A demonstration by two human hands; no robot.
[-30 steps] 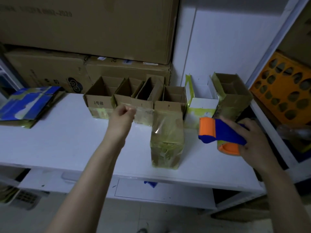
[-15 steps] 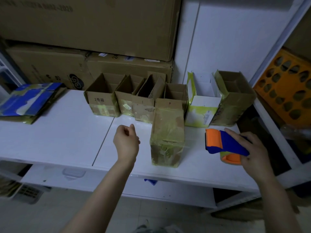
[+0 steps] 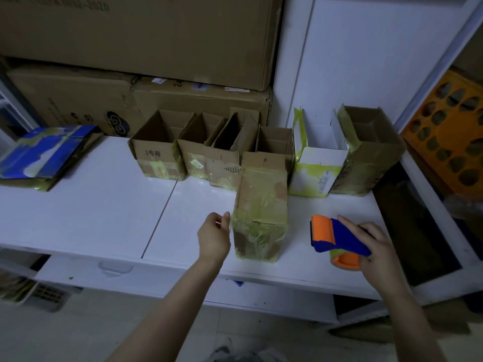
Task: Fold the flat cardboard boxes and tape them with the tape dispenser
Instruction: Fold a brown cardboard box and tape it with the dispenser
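Observation:
A small brown cardboard box [image 3: 261, 205], wrapped in yellowish tape, stands closed on the white table [image 3: 91, 210] near its front edge. My left hand [image 3: 214, 237] is just left of the box, fingers loosely curled, thumb tip at the box's left edge; I cannot tell whether it touches. To the right of the box, just above the table, my right hand [image 3: 376, 250] grips the blue and orange tape dispenser [image 3: 335, 239], its orange head pointing left. A flattened blue box [image 3: 44, 152] lies at the far left.
Several open taped boxes stand in a row behind, among them one marked 1号箱 [image 3: 154, 152] and a white one [image 3: 318, 165]. Large cartons [image 3: 146, 35] are stacked at the back. An orange crate [image 3: 449, 142] sits at the right.
My left hand dropped from up near the row of boxes to the left side of the taped box. The dispenser came down and a little nearer to me.

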